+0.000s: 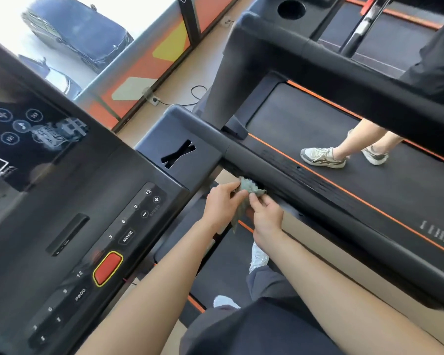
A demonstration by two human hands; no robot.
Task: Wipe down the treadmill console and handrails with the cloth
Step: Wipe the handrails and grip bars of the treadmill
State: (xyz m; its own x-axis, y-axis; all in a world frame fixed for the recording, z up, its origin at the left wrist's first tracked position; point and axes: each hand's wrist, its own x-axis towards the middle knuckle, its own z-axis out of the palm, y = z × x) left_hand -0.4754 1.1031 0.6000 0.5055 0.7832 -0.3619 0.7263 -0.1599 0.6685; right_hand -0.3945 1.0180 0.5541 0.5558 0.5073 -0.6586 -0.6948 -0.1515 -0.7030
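Both hands met at the cloth (244, 198), right of the console (92, 226) and just near of the right handrail (272, 175). Left hand (222, 203) fingers were pinched on its upper edge; right hand (267, 216) fingertips were closed on its bunched middle. Risk: loosely gathered, the cloth could slip through and drop onto the belt (223, 267) below.

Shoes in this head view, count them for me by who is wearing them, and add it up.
Person holding the cloth in the left hand and right hand: 2 white shoes.
Other person on the neighbouring treadmill belt: 2 grey and white shoes.
Total: 4.
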